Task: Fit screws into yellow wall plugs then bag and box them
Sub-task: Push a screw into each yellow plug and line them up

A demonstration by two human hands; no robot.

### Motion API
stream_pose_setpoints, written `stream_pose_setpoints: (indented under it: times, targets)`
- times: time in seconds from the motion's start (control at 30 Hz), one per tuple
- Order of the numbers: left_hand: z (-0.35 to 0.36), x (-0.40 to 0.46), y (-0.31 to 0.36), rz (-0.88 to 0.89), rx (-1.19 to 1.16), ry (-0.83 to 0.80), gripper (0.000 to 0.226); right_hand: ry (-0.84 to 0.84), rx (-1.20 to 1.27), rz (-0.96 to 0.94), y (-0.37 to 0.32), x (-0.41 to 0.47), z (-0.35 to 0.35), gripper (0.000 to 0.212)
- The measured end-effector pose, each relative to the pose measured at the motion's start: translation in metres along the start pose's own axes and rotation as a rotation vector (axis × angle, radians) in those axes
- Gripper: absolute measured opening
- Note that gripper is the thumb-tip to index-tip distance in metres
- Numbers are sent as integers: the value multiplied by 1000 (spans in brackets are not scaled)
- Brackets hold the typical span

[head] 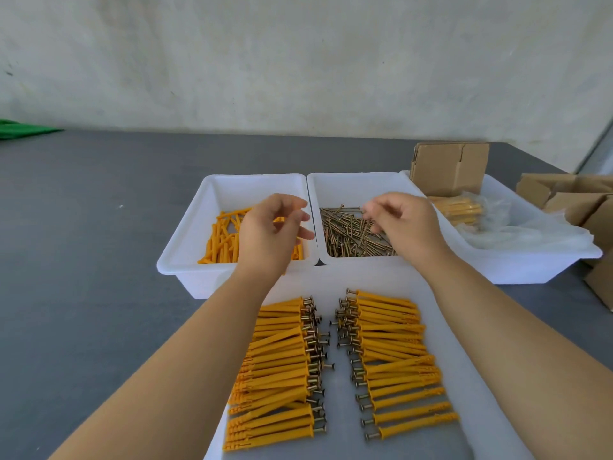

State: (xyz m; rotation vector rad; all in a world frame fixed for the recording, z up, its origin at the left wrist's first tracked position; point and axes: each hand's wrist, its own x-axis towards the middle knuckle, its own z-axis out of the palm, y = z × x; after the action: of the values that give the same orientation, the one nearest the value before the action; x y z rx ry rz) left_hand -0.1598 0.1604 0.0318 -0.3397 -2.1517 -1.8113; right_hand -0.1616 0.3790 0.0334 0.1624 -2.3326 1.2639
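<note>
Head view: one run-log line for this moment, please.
left hand: open over plug bin | right hand: reaching into screw bin, grip unclear | assembled plugs: two rows on white board | bagging: not started

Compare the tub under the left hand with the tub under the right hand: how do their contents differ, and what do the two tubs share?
The left tub holds loose yellow wall plugs; the middle tub holds bare metal screws. The plugs are bright, thick and plastic; the screws are dark, thin and metallic. The left hand hovers above the plugs; the right hand reaches into the screws. Both tubs are white, rectangular, open-topped and side by side.
</note>
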Motion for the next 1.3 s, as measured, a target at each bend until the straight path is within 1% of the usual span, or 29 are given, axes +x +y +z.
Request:
stream_pose_setpoints:
  times: [0.07, 0.13, 0.23, 0.33, 0.4, 0.5, 0.83, 0.9, 1.03, 1.1, 1.13, 1.2, 1.23, 1.3]
  targets:
    - [3, -5, 4, -53, -143, -101, 20, 122, 163, 43, -7, 1, -1, 21]
    - [7, -10, 7, -109, -230, -242, 17, 175, 340, 114, -13, 1, 0, 23]
    - [13, -16, 9, -189, -287, -434, 12, 150, 471, 188, -21, -1, 3, 24]
    - [16, -19, 11, -213, -312, -523, 25, 130, 470, 186, -25, -4, 6, 25]
    - [17, -19, 13, -209, -308, -540, 32, 114, 445, 161, -27, -5, 7, 24]
    - [17, -20, 13, -205, -303, -553, 35, 90, 409, 137, -28, -5, 8, 25]
    - [15, -20, 13, -220, -314, -547, 33, 188, 425, 123, -25, -3, 7, 23]
    - [16, -20, 12, -218, -320, -545, 33, 142, 400, 121, -25, -4, 5, 24]
    - [17, -21, 12, -219, -336, -531, 32, -81, 327, 57, -28, -10, 10, 23]
    - [16, -20, 12, -221, -351, -511, 32, -140, 291, 28, -29, -11, 11, 24]
    - [15, -20, 12, -206, -339, -506, 33, -120, 287, 50, -29, -11, 11, 29]
    - [14, -20, 14, -150, -285, -532, 33, -23, 290, 133, -24, -7, 9, 46]
    - [14, -21, 15, -131, -275, -565, 30, 19, 283, 164, -20, -5, 7, 47]
    - [18, -26, 18, -145, -296, -666, 24, 57, 269, 199, -9, -3, 4, 30]
